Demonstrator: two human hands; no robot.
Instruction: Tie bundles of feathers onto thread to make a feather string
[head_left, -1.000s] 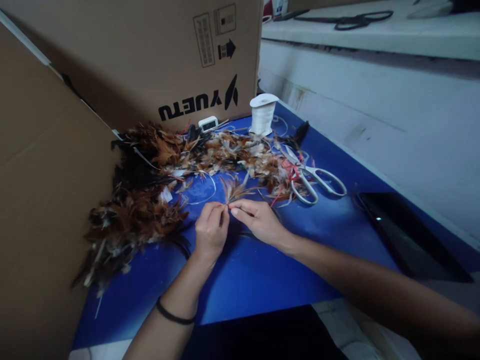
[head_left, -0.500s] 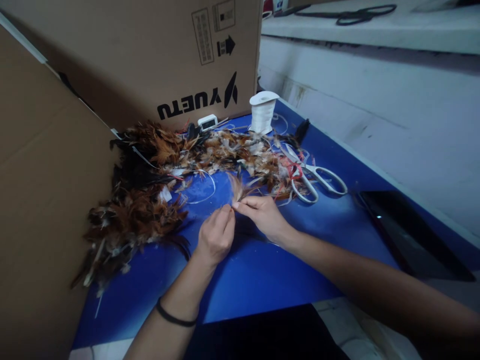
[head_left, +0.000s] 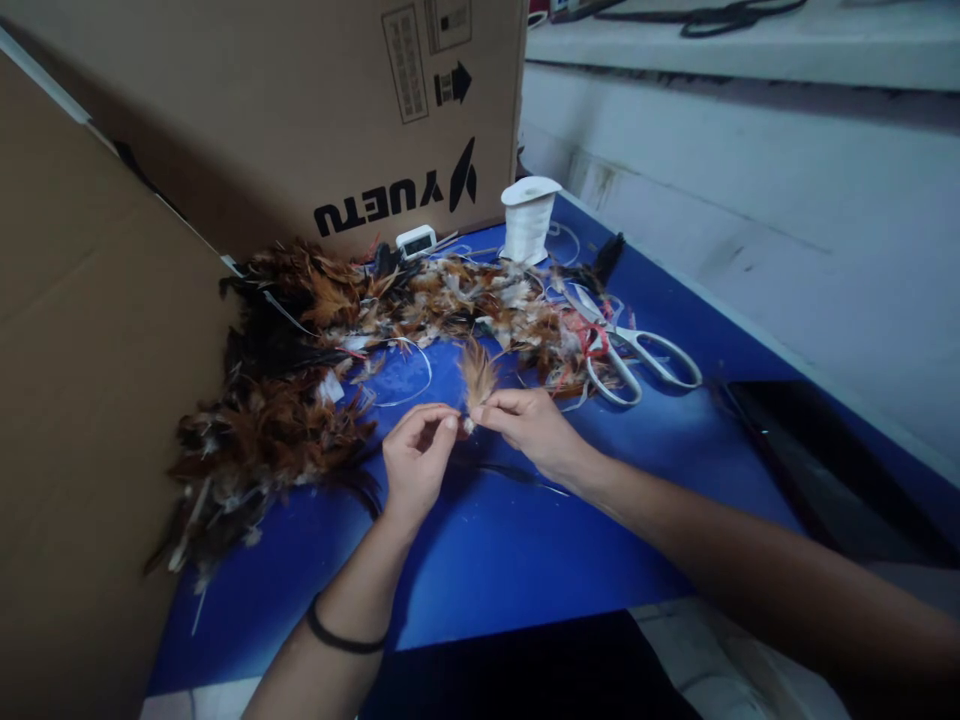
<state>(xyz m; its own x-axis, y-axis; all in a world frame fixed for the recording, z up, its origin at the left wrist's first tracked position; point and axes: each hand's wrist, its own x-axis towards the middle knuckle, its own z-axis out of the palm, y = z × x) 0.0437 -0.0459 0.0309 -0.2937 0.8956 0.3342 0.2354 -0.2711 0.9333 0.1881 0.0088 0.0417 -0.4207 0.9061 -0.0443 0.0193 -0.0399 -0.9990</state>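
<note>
Between finger and thumb, my right hand (head_left: 529,425) pinches a small tan-brown feather tuft (head_left: 477,372) near its pale base, tip pointing up and away. My left hand (head_left: 420,450) is closed in a pinch right beside that base, at its left. Whatever lies between the left fingertips is too small to make out. A dark thin feather (head_left: 517,474) lies on the blue table (head_left: 525,570) just below my hands. Behind them spreads a long pile of brown, black and white feathers (head_left: 450,300).
White-handled scissors (head_left: 626,355) lie at the pile's right end. A white ribbon spool (head_left: 528,222) and a small white digital device (head_left: 415,242) stand at the back by a cardboard box (head_left: 262,120). Brown feathers (head_left: 277,430) heap at left; a dark flat panel (head_left: 832,470) lies right.
My left hand has shifted slightly left, its fingers loosened from a tight fist into a rounder pinch. The feather tuft now stands more upright and shows more fully.
</note>
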